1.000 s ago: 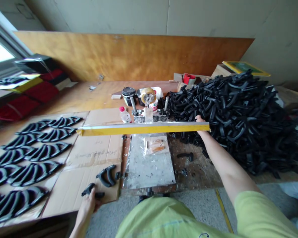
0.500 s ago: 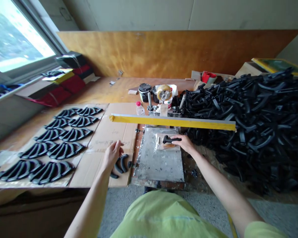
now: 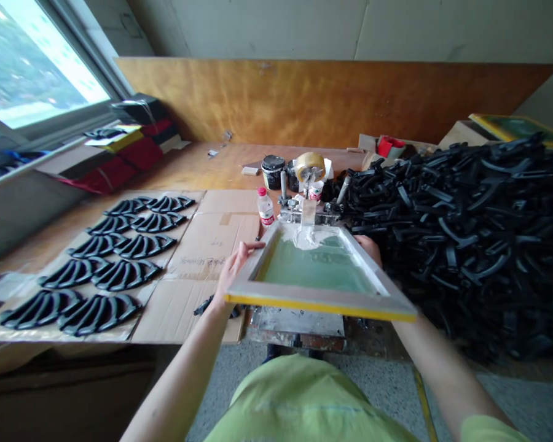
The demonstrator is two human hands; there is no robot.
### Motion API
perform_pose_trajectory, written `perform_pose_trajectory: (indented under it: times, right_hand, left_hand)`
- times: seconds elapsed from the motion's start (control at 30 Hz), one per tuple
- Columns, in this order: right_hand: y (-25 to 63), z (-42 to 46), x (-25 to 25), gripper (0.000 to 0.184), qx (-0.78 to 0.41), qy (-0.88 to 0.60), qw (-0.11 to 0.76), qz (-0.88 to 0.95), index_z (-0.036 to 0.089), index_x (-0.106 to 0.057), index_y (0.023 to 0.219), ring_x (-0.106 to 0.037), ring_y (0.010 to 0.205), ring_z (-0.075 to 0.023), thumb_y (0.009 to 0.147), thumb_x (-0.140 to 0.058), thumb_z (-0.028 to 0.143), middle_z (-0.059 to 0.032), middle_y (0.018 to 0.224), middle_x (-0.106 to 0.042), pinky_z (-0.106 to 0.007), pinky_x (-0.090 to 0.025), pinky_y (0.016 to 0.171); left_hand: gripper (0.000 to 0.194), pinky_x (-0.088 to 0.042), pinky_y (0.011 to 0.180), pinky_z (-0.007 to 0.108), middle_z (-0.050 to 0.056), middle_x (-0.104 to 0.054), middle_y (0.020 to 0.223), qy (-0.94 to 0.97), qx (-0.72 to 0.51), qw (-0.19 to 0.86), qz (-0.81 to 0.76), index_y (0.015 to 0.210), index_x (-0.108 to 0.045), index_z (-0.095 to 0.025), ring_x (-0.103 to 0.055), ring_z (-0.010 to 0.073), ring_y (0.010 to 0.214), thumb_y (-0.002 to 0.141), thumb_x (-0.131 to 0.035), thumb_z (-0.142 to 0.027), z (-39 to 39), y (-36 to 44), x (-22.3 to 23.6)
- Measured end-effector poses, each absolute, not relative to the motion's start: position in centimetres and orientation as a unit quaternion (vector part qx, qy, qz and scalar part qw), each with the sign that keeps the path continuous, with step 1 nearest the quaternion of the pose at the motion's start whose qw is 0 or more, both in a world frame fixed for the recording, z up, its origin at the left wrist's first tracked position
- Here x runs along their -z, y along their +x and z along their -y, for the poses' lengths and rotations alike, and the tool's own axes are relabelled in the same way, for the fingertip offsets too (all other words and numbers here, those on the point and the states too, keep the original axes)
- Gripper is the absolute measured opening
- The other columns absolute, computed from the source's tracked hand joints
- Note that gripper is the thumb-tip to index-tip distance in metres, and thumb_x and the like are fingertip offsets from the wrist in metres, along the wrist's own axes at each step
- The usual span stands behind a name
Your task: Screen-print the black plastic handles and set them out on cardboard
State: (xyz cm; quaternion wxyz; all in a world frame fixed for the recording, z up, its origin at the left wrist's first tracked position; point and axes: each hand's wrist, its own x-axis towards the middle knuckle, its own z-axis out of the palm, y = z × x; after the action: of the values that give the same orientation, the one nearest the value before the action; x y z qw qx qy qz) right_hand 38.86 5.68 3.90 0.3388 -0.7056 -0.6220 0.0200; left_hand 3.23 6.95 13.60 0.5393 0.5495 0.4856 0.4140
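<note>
A screen printing frame (image 3: 322, 293) with a green mesh and a yellow front edge slopes over the metal base plate (image 3: 299, 320). White paste lies on the mesh near its back end. My left hand (image 3: 233, 270) holds the frame's left side, fingers closed along the edge. At the frame's right side, my right hand (image 3: 371, 248) grips the rim, its fingers partly hidden behind it. The frame covers most of the plate, so whatever lies under it cannot be seen. A few curved black handles (image 3: 205, 305) lie on the cardboard, partly behind my left wrist.
Fans of curved black handles (image 3: 120, 276) lie on cardboard (image 3: 198, 245) at left. A large heap of black handles (image 3: 451, 221) fills the right side. Behind the frame stand a red-capped bottle (image 3: 265, 207), a dark tub (image 3: 273, 172), a tape roll (image 3: 309, 166) and metal clamps (image 3: 295, 215).
The frame, seen edge-on before, has swung down over the plate. My right hand has left the black handle there and moved to the frame's right side; my left hand has moved to its left side.
</note>
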Motion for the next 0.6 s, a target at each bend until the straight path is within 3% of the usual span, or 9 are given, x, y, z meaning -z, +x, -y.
perform_pose_trajectory:
  times: [0.1,0.2,0.27,0.37,0.43,0.6]
  right_hand:
    - [39.0,-8.0,-6.2,0.037,-0.001,-0.688,0.385,0.615,0.013,-0.063,0.117,-0.064,0.093,-0.0193,0.083,-0.053,0.022,-0.0112,0.114,-0.064,-0.032,-0.054,0.081]
    - [35.6,-11.2,-7.6,0.063,0.004,-0.63,0.357,0.689,0.018,-0.05,0.132,-0.05,0.119,-0.0262,0.072,-0.071,0.021,-0.0131,0.134,-0.048,-0.04,-0.047,0.097]
    - [32.9,-12.9,-7.7,0.053,-0.01,-0.618,0.283,0.733,0.017,-0.055,0.123,-0.05,0.116,-0.0273,0.072,-0.071,0.019,-0.0131,0.123,-0.055,-0.041,-0.044,0.098]
    - [30.3,-13.7,-7.1,0.021,-0.051,-0.635,0.159,0.754,0.016,-0.063,0.098,-0.059,0.096,-0.0245,0.078,-0.064,0.015,-0.0112,0.096,-0.065,-0.033,-0.046,0.086]
    - [29.8,-12.7,-6.3,0.009,-0.057,-0.636,0.123,0.76,0.017,-0.064,0.088,-0.06,0.087,-0.0222,0.079,-0.061,0.014,-0.01,0.087,-0.066,-0.03,-0.045,0.079]
    - [31.2,-8.0,-6.0,0.017,-0.085,-0.497,0.131,0.853,0.019,-0.066,0.084,-0.06,0.086,-0.0206,0.076,-0.055,0.009,-0.0063,0.086,-0.067,-0.029,-0.043,0.075]
  left_hand:
    - [0.062,-0.046,0.059,0.024,0.004,-0.068,0.083,0.528,-0.344,0.582,-0.513,0.115,-0.065,-0.016,-0.059,0.0152,0.067,0.076,-0.055,-0.064,-4.8,2.0,-9.7]
    - [0.077,-0.047,0.061,0.025,0.002,-0.067,0.079,0.499,-0.327,0.598,-0.535,0.136,-0.049,-0.018,-0.06,0.0152,0.066,0.072,-0.062,-0.06,-3.8,1.9,-5.4]
    - [0.08,-0.048,0.063,0.025,0.002,-0.067,0.082,0.491,-0.322,0.597,-0.547,0.141,-0.041,-0.019,-0.061,0.0158,0.069,0.073,-0.062,-0.057,-3.7,2.2,-3.0]
    - [0.074,-0.048,0.069,0.026,0.005,-0.068,0.091,0.495,-0.317,0.585,-0.558,0.139,-0.044,-0.019,-0.062,0.0174,0.079,0.076,-0.061,-0.056,-3.8,2.4,-0.7]
    - [0.071,-0.048,0.073,0.026,0.005,-0.068,0.095,0.499,-0.314,0.579,-0.563,0.137,-0.046,-0.019,-0.062,0.0177,0.083,0.078,-0.059,-0.056,-3.9,2.3,-0.1]
    - [0.068,-0.047,0.082,0.028,0.006,-0.068,0.102,0.505,-0.314,0.577,-0.561,0.135,-0.049,-0.019,-0.062,0.0184,0.088,0.079,-0.057,-0.056,-3.8,2.1,0.2]
